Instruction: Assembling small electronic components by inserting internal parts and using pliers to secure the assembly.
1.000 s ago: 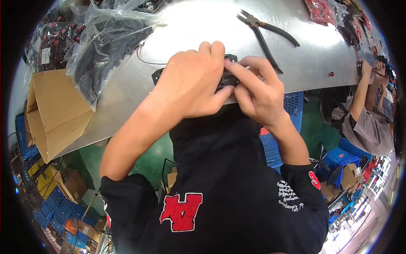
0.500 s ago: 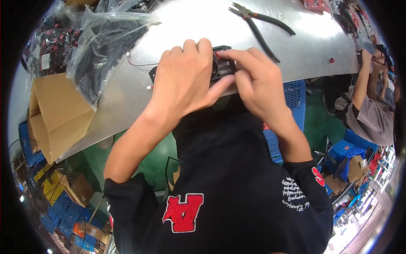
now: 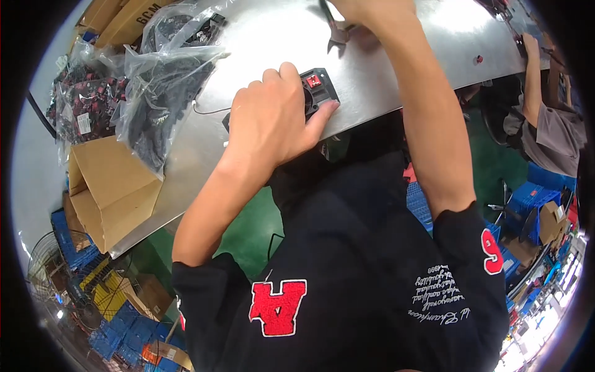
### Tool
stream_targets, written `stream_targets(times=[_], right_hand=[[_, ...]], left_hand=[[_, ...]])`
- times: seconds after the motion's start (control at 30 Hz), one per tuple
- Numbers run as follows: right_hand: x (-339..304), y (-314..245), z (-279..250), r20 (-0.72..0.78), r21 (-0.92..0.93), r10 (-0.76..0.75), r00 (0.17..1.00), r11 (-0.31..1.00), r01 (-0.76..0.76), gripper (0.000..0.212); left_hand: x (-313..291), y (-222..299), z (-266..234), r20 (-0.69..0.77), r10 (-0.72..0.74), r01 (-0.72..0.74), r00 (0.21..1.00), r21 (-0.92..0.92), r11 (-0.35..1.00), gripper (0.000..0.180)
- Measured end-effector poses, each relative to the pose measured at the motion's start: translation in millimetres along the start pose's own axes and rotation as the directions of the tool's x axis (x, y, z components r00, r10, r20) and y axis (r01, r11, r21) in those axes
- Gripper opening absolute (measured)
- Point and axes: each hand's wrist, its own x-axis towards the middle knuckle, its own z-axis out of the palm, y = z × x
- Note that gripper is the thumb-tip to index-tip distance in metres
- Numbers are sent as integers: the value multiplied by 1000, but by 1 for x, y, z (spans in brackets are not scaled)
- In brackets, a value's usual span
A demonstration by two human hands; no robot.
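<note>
My left hand (image 3: pixel 273 115) wraps over a black plastic housing (image 3: pixel 322 94) on the metal bench and grips it, thumb along its near edge. A small red part (image 3: pixel 313 81) sits in the housing's right end, uncovered by my fingers. A thin dark wire runs out of the housing's left side to a small white connector (image 3: pixel 194 104). At the top edge my right hand (image 3: pixel 378 11) is closed on a pair of cutting pliers (image 3: pixel 338 36), whose jaws point toward me. Part of that hand and the handles are out of the picture.
Clear plastic bags of black parts (image 3: pixel 167 93) and of red and black parts (image 3: pixel 93 105) lie left, by an open cardboard box (image 3: pixel 118 186). A small red piece (image 3: pixel 479 59) rests on the bench (image 3: pixel 446 59) at right. A co-worker (image 3: pixel 545 124) works at the far right.
My right hand has left the housing, moved up and taken hold of the pliers, which have turned so their jaws face me. The red part is now uncovered. My left hand stays on the housing.
</note>
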Motion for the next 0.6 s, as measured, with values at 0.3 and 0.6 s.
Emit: stream_targets(times=[0.3,0.6], right_hand=[[-2,-52,32,22,-96,-323,946,941,324,49],[5,-4,88,-605,-27,-390,694,881,472,12]], left_hand=[[-4,-3,-3,45,-96,97,994,-35,995,57],[1,5,-2,31,-72,72,997,6,997,64]])
